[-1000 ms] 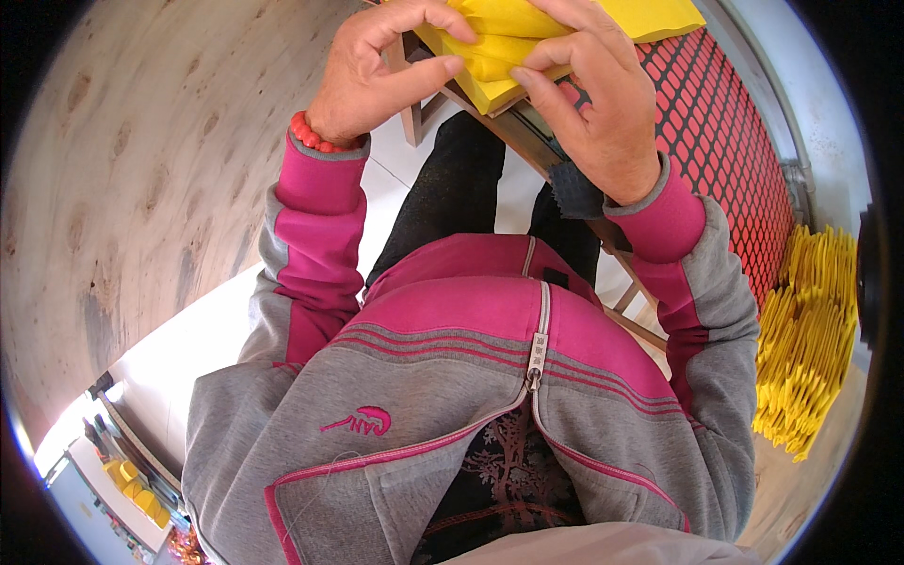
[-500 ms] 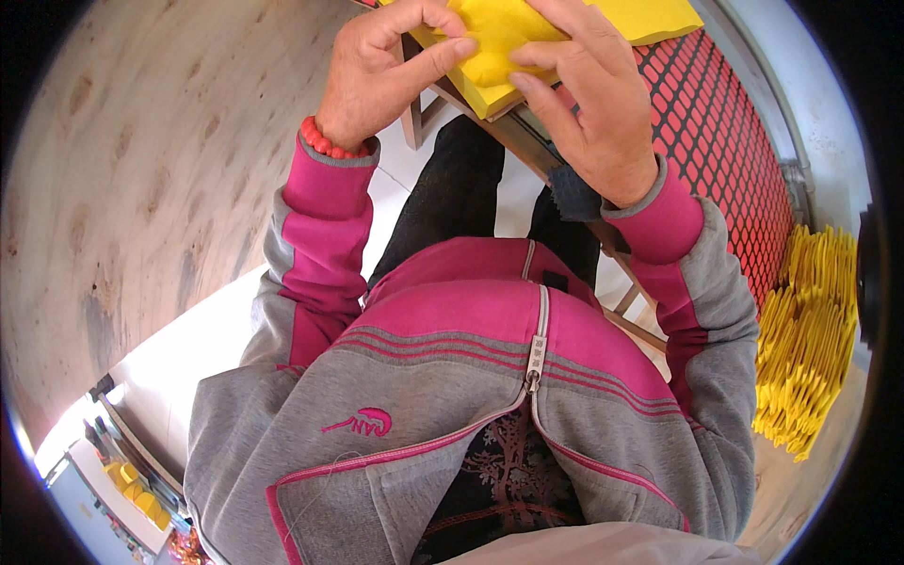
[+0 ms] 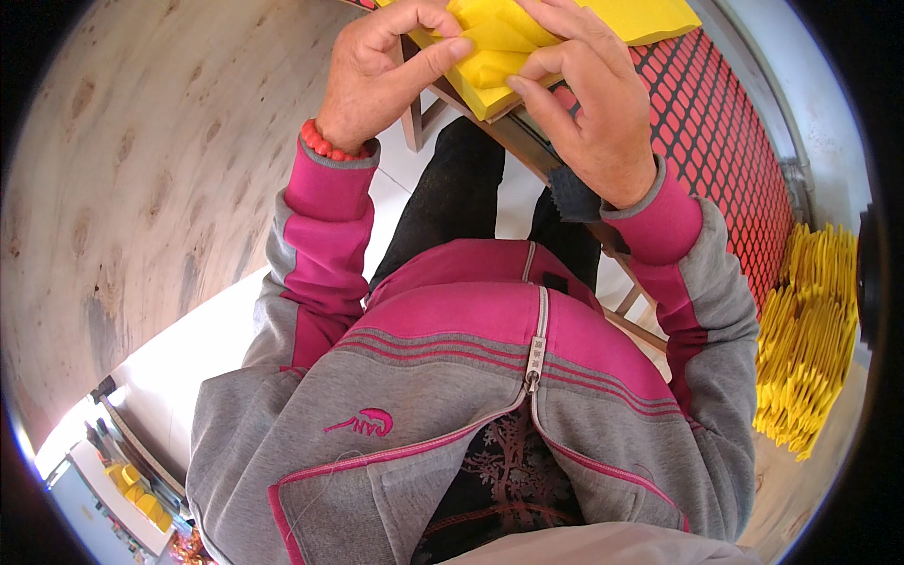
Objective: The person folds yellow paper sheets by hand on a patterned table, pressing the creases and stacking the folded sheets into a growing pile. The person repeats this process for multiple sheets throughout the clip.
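At the top of the head view, both hands work on a yellow sheet (image 3: 504, 40), thin and paper-like, with soft folds across it. My left hand (image 3: 381, 80) pinches its left edge between thumb and index finger, a red beaded bracelet at the wrist. On the right side, my right hand (image 3: 603, 118) grips the sheet with bent fingers, thumb tip and index finger close together at a fold. Beneath the sheet lies a yellow stack (image 3: 492, 100) of similar material, its near corner pointing toward me. The far part of the sheet is cut off by the picture's edge.
More yellow sheets (image 3: 650, 19) lie beyond my right hand on a red surface with black mesh pattern (image 3: 706, 118). Many folded yellow pieces (image 3: 805, 348) are piled at the right. A wooden panel (image 3: 141, 188) stands at the left. My legs (image 3: 452, 188) are below the table edge.
Creases in the yellow sheet have become more marked between the hands. My right thumb and fingers have shifted slightly to the left; my left hand has barely moved.
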Available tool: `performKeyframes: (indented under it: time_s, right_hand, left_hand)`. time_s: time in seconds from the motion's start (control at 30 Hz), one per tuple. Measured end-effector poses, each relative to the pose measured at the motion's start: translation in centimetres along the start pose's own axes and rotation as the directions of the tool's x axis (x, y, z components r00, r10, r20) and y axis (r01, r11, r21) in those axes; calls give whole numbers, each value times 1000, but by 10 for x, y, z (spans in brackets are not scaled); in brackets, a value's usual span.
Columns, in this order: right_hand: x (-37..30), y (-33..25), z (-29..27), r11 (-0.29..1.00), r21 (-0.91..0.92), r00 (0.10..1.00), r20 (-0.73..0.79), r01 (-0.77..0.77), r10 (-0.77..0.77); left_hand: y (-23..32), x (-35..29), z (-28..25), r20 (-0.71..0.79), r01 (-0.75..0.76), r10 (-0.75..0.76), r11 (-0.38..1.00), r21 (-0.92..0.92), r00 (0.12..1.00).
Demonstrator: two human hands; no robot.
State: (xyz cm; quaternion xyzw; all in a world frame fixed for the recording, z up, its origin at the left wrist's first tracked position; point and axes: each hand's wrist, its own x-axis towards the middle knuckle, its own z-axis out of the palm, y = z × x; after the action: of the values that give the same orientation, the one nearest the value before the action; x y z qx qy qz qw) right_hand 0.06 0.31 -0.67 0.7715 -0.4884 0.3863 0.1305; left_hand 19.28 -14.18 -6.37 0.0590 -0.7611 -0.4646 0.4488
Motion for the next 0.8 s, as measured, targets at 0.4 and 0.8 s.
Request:
performKeyframes:
  time_s: [0.4, 0.8]
  right_hand:
    - [0, -1, 3, 988, 136, 997, -11, -70, 72]
    - [-71, -60, -22, 986, 149, 965, 259, -76, 35]
  left_hand:
    - [2, -1, 5, -41, 65, -68, 994, -84, 997]
    - [-12, -3, 14, -189, 103, -135, 980, -168, 973]
